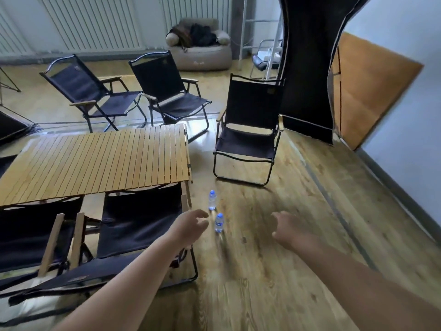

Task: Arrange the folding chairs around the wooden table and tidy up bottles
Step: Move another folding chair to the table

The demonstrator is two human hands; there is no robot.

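The left grip and right grip are loosely spread and empty, the nearer water bottle upright on the floor between them, the farther water bottle just beyond, beside the wooden worktop.

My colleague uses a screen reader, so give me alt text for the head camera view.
The left hand and right hand reach empty toward two upright water bottles, the near bottle and far bottle, on the floor beside a slatted wooden table. Black folding chairs stand around it, two at its near side.
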